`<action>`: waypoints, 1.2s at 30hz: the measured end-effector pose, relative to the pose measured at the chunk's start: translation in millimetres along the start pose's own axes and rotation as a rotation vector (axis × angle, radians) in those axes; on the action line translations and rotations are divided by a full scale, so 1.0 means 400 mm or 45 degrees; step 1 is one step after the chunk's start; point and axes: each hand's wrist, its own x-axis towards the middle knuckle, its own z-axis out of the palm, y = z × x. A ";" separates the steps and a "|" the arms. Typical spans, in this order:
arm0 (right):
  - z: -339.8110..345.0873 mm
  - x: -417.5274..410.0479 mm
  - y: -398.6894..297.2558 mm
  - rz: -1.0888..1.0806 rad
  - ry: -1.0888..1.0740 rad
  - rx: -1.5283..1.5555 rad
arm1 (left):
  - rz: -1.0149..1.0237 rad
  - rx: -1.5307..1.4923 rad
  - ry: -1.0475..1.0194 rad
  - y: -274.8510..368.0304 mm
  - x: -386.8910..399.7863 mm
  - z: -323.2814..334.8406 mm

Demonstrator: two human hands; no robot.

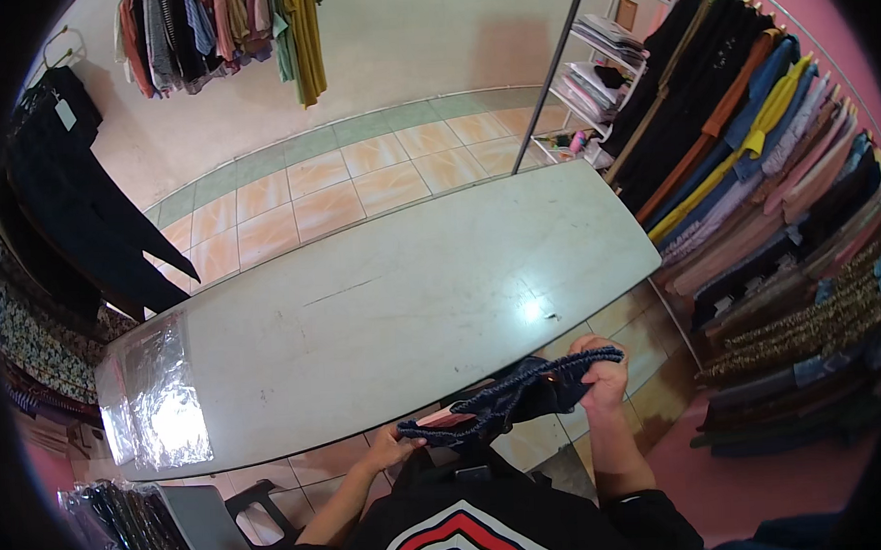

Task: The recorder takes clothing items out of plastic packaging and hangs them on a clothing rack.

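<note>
Both my hands hold a dark blue denim garment (519, 393) by its gathered, elastic-looking waistband, in front of my body and just past the near edge of the table. My left hand (394, 448) pinches the left end of the band between thumb and fingers. The right end is gripped in my right hand (603, 371), raised a little higher. Between the two ends the band hangs partly open, and a pinkish patch shows inside it near my left hand. The lower part of the garment is hidden below.
A long white table (412, 298) spans the view, with clear plastic bags (167, 390) at its left end. Clothes hang on racks at right (745, 151) and left (76, 195). A shelf (600, 47) stands behind; packed garments (127, 528) and a black stool (263, 507) are lower left.
</note>
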 end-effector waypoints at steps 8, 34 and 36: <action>-0.127 0.156 -0.142 -0.122 -0.757 -1.164 | 0.951 0.497 0.961 0.211 -0.069 0.016; 0.057 0.717 0.493 -0.425 -0.252 -1.917 | 0.261 1.425 1.582 0.393 0.325 -0.396; -0.068 0.634 0.558 -0.327 -0.263 -1.991 | 0.065 1.349 1.356 0.296 0.311 -0.345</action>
